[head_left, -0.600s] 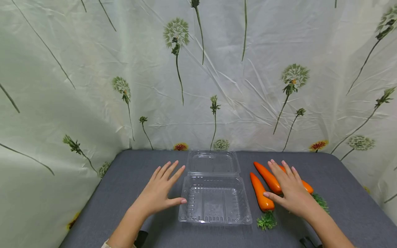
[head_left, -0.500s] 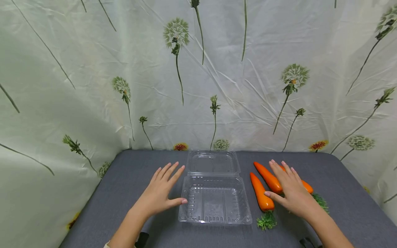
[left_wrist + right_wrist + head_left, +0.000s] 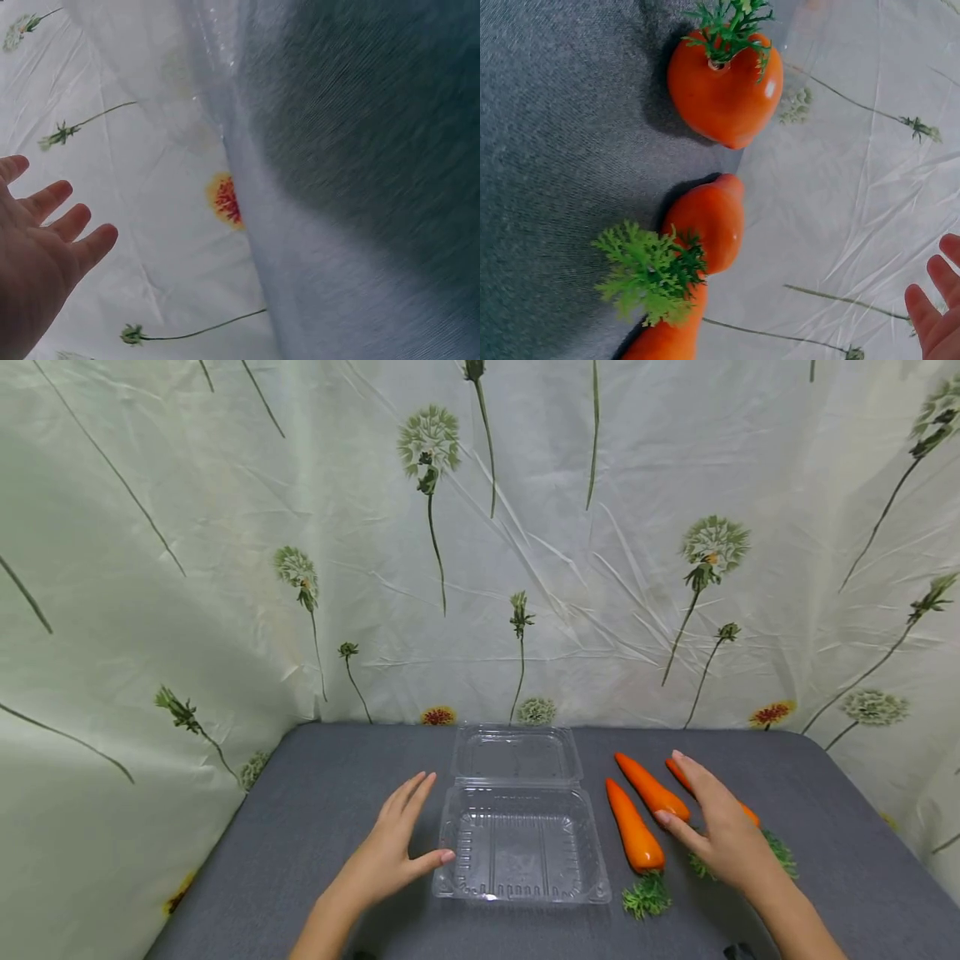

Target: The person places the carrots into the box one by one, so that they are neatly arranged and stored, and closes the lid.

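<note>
Orange carrots [image 3: 635, 835], apparently three, lie beside a box [image 3: 523, 847], right hand [image 3: 720, 827] obscuring one.

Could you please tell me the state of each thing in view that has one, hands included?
Left hand, fingers extended, holding nothing
Right hand, fingers extended, holding nothing
Clear container, open
Lid, folded back on the far side
Left carrot, lying outside the container
Middle carrot, lying outside the container
Right carrot, lying outside, partly hidden in the head view
</note>
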### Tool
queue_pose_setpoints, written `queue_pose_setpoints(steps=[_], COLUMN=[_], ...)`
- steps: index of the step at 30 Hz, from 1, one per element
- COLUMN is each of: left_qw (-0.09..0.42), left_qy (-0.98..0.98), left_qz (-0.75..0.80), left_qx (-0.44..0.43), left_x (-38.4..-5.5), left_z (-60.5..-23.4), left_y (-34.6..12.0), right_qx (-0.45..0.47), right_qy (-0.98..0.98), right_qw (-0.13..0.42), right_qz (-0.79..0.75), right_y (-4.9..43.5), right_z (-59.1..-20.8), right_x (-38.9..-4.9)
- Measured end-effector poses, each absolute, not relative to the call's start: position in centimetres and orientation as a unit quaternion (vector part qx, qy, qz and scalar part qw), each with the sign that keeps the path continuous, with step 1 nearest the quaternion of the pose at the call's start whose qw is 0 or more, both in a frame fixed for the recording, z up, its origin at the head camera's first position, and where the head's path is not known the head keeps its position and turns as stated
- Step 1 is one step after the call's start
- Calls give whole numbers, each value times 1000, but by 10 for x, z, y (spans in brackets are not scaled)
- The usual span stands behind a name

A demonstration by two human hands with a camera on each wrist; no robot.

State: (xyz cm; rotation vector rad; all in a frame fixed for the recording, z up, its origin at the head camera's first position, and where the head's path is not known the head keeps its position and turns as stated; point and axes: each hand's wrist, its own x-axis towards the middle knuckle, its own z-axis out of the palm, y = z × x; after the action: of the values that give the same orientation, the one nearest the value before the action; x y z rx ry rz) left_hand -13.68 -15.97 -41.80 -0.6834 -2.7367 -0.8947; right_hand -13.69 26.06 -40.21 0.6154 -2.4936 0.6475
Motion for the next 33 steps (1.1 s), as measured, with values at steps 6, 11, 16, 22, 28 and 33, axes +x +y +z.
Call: queue_pose_setpoints(steps=[6,11,16,22,28,33], left_qw=[37,-20,-52,-68,-79,-96], left_qy=[-901,-873,-843,-822,-810,-802], left_qz=[-386,-450,-497,-524,-537,-548], left_qx=[-196,-189,-199,-213,-221,-217], left_x=[-128,-123,-122,-121,-122,-121], left_z=[-430,-438,-446,-451,-454,-457], left_y=[-158,-155,-154,-153,-153,-154], right_qx=[203,165,126,103,79,51], right_qy=[-907,-910,-917,-914,-912,-914], right_qw=[256,245,228,227,244,242], right_qz=[266,290,303,320,321,321], right_y=[265,269,276,283,293,303], right_z=[-406,-410,-415,-422,-430,-440], right_x=[-135,-134,-134,-135,-137,-138])
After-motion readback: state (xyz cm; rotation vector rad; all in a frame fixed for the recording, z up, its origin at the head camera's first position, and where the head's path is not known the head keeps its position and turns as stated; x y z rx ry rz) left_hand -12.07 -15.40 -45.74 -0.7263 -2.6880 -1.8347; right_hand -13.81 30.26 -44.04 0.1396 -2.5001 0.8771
